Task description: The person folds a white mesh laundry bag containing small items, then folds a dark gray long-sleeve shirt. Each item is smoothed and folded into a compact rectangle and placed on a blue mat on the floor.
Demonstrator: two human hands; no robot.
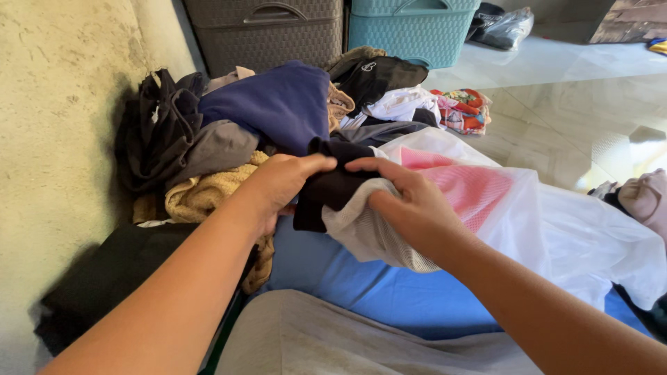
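My left hand (pixel 278 184) grips a black garment (pixel 332 186) at the mouth of a white mesh laundry bag (pixel 556 229). My right hand (pixel 410 205) holds the bag's rim (pixel 361 226) next to the garment. A pink item (pixel 472 187) shows through the bag's mesh. Both hands meet over a pile of clothes: a navy piece (pixel 278 104), a grey one (pixel 219 149), a tan knit (pixel 201 198) and dark clothes (pixel 156 132) against the wall.
A rough wall (pixel 55 139) runs along the left. A grey woven basket (pixel 267 31) and a teal basket (pixel 410 31) stand at the back. A blue cloth (pixel 389 292) and a grey cloth (pixel 333 344) lie near me. A glossy tiled floor (pixel 577 118) spreads to the right.
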